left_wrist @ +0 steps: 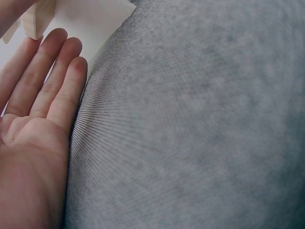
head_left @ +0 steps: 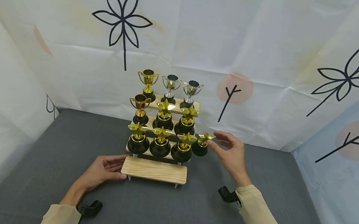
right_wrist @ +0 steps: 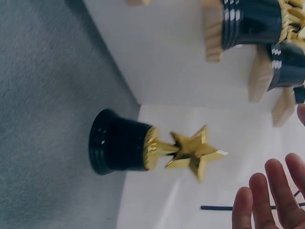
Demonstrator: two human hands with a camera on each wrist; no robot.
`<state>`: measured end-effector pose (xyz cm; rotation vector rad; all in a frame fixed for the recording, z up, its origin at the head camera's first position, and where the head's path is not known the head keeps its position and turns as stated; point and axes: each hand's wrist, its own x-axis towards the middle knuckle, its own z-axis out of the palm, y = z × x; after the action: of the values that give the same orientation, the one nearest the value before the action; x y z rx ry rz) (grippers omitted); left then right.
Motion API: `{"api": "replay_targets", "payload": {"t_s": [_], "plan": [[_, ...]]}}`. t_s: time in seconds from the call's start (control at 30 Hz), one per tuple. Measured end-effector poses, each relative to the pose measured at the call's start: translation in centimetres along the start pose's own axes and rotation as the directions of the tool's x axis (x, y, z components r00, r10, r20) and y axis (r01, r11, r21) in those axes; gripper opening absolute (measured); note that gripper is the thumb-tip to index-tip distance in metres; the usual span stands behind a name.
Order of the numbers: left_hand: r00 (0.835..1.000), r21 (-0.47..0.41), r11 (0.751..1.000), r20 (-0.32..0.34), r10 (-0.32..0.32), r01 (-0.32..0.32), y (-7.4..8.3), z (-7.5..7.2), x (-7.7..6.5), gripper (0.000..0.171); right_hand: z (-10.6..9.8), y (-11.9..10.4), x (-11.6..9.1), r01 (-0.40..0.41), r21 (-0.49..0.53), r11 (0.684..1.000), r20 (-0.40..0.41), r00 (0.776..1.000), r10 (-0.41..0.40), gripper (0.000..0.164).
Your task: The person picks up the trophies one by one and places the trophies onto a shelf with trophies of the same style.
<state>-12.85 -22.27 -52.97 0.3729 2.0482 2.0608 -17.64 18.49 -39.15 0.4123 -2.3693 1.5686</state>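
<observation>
A stepped display stand has light wooden shelves; its lowest shelf [head_left: 154, 170] holds nothing. My left hand [head_left: 104, 168] is at that shelf's left end, its thumb near the front corner. In the left wrist view, the left fingers [left_wrist: 45, 78] are extended beside the wooden edge [left_wrist: 35, 19]. Right of the stand, a gold star trophy [right_wrist: 188, 150] with a black base stands upright on the grey table. My right hand [head_left: 230, 154] hovers beside its star; in the right wrist view the fingers [right_wrist: 276, 191] are spread apart from it, the thumb mostly out of view.
Gold star trophies [head_left: 160, 145] fill the shelf above the lowest one. Higher up are two more, a bronze-coloured cup [head_left: 140, 103], a gold cup [head_left: 148, 78] and two silver cups [head_left: 171, 83]. White patterned cloth [head_left: 194, 23] hangs behind the grey table [head_left: 94, 135].
</observation>
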Motion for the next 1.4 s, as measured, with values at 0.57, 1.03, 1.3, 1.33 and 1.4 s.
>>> {"api": "replay_targets", "payload": {"t_s": [0.57, 1.03, 1.3, 1.33, 1.4], "plan": [[1.000, 0.011, 1.000, -0.004, 0.001, -0.001, -0.2, -0.1, 0.0, 0.075, 0.9, 7.0, 2.2, -0.152, -0.047, 0.987, 0.063, 0.986, 0.155, 0.051], [1.000, 0.010, 1.000, -0.006, -0.002, 0.002, -0.3, -0.1, 0.0, 0.075, 1.8, 8.5, 3.0, -0.193, -0.087, 0.977, 0.103, 0.974, 0.201, 0.047], [1.000, 0.010, 1.000, -0.003, 0.007, -0.007, -0.3, -0.1, 0.0, 0.075, 2.2, 9.1, 3.1, -0.196, -0.057, 0.979, 0.133, 0.970, 0.202, 0.046], [1.000, 0.009, 1.000, -0.003, 0.007, -0.007, -0.2, -0.1, 0.0, 0.075, 2.3, 9.2, 3.2, -0.195, -0.066, 0.979, 0.137, 0.970, 0.202, 0.045], [1.000, 0.007, 1.000, -0.002, 0.006, -0.006, -0.2, -0.1, 0.0, 0.075, 2.4, 9.3, 3.2, -0.196, -0.074, 0.978, 0.144, 0.968, 0.205, 0.044]]}}
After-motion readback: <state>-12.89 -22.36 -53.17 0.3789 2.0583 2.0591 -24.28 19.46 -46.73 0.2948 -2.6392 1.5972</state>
